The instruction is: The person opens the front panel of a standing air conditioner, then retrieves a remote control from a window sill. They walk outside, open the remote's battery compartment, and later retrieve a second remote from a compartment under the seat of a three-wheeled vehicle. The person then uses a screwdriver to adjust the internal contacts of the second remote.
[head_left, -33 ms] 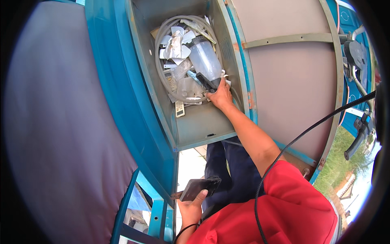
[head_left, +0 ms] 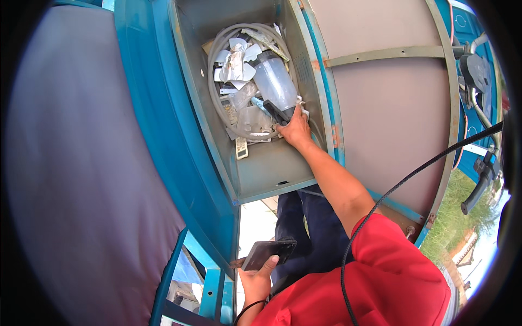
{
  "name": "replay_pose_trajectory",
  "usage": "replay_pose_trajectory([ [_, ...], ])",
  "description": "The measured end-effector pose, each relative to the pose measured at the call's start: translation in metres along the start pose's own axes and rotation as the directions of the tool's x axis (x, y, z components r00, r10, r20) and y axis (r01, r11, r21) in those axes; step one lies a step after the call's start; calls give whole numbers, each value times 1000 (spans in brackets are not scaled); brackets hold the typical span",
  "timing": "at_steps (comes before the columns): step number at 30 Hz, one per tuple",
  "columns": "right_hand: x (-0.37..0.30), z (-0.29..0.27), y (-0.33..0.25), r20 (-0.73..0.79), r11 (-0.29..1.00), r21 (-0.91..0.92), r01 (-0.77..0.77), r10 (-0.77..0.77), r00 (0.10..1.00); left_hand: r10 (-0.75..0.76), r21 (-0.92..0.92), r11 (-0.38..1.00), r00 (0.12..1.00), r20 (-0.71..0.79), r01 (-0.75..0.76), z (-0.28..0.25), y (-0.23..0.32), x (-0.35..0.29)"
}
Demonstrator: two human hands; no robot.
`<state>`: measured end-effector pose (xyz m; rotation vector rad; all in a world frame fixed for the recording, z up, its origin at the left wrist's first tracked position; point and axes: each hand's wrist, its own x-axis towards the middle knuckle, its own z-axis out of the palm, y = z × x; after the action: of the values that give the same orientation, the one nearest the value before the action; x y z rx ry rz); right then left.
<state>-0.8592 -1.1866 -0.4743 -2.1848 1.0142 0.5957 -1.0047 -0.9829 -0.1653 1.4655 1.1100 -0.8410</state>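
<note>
My right hand (head_left: 296, 128) reaches into an open metal box (head_left: 255, 176) and is closed around the black handle end of a translucent bottle (head_left: 274, 81). The bottle lies tilted on a pile of small items, its dark cap at the far end. Round the pile runs a coiled grey hose (head_left: 213, 87). A white fan blade (head_left: 248, 72), crumpled plastic and a white remote control (head_left: 241, 148) are beside the bottle. Down by my body, my left hand (head_left: 255, 281) grips a dark smartphone (head_left: 268, 255), thumb on its face.
A large grey padded surface (head_left: 87, 163) and a teal metal frame (head_left: 157, 108) border the box on the left. To the right is an open lid (head_left: 391, 103) with a metal brace. A black cord (head_left: 408, 182) crosses the right side, near a handlebar (head_left: 478, 187).
The view has shifted very slightly. Both hands keep their holds, with no other visible change.
</note>
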Motion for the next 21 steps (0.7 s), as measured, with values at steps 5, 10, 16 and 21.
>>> replay_pose_trajectory([
  [5,-1,0,-15,7,990,135,-44,43,999,47,-17,999,998,39,-46,-7,-1,2],
  [10,-24,14,-35,-51,871,489,-51,87,995,-15,6,1000,996,-85,16,-14,-2,5],
  [16,-72,47,-65,-25,811,581,69,-66,997,-39,-22,999,986,-163,36,-19,-2,7],
  [21,-100,74,-81,206,941,334,59,-134,969,-102,-6,995,977,-187,103,-22,-3,7],
])
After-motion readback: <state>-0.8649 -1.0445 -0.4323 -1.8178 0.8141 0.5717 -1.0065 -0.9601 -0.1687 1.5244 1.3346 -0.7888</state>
